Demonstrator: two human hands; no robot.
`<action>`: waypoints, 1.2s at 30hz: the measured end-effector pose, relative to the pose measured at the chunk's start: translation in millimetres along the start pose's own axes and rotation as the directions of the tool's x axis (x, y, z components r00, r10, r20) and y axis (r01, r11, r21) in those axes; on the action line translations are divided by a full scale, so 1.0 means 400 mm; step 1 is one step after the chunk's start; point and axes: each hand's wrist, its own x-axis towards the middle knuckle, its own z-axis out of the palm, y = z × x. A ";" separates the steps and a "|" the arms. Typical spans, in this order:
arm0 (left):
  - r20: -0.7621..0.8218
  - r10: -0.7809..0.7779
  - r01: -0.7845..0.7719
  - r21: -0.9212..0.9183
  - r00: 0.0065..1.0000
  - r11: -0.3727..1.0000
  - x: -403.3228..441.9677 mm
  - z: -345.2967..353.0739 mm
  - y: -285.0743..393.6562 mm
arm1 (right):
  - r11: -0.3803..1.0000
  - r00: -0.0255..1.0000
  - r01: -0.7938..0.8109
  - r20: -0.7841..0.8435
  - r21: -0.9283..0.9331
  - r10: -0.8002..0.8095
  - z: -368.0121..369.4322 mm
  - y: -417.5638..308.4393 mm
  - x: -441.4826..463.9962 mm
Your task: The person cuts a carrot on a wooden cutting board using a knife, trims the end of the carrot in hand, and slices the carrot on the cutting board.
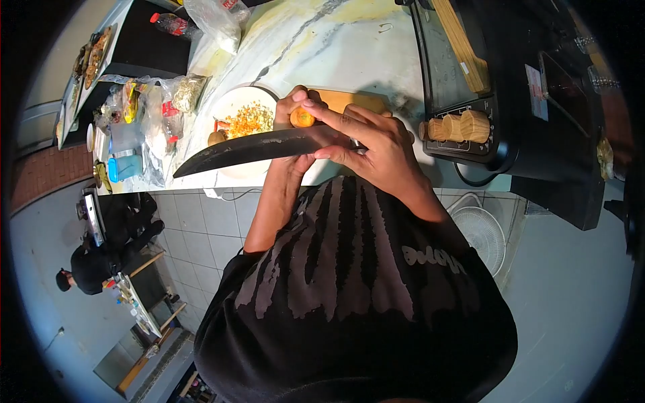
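My left hand (pixel 293 156) is closed around a carrot (pixel 302 119), whose round orange end faces up between the fingers. In my right hand (pixel 376 142) is a large knife (pixel 259 148) with a wide dark blade. The blade points left, crossing in front of my left hand, and the handle is mostly covered by my fingers. Behind both hands lies a wooden cutting board (pixel 356 101), partly hidden. A pale plate (pixel 220 101) left of the hands bears small chopped orange and pale pieces, with a brown roundish item (pixel 216 138) at its near side.
Plastic bags (pixel 158 121) and a blue container (pixel 125 168) crowd the marble counter's left end. A red-capped bottle (pixel 173 25) lies farther back. At right stands a black appliance with wooden knobs (pixel 475 126). A floor fan (pixel 478 235) is below; another person (pixel 94 269) is at lower left.
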 end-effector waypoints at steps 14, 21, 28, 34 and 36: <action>0.008 -0.073 0.073 -0.049 0.997 0.996 0.008 -0.002 0.002 | 0.996 0.996 0.013 -0.084 0.088 -0.006 0.015 0.009 0.001; -0.015 0.076 -0.075 0.061 0.997 0.995 0.001 0.007 -0.002 | 0.999 0.994 0.010 -0.107 0.050 -0.005 0.022 0.004 -0.002; -0.015 -0.003 0.001 -0.124 1.000 0.992 -0.002 0.013 -0.008 | 0.998 0.993 0.012 -0.122 0.056 -0.005 0.027 0.003 0.004; 0.007 0.020 -0.019 -0.093 1.000 0.995 -0.001 0.015 -0.011 | 1.000 0.991 0.004 -0.136 0.011 -0.003 0.028 0.003 -0.001; 0.045 0.013 -0.008 -0.128 0.999 0.992 -0.002 0.014 -0.009 | 0.999 0.988 0.014 -0.155 0.029 -0.009 0.034 0.008 -0.004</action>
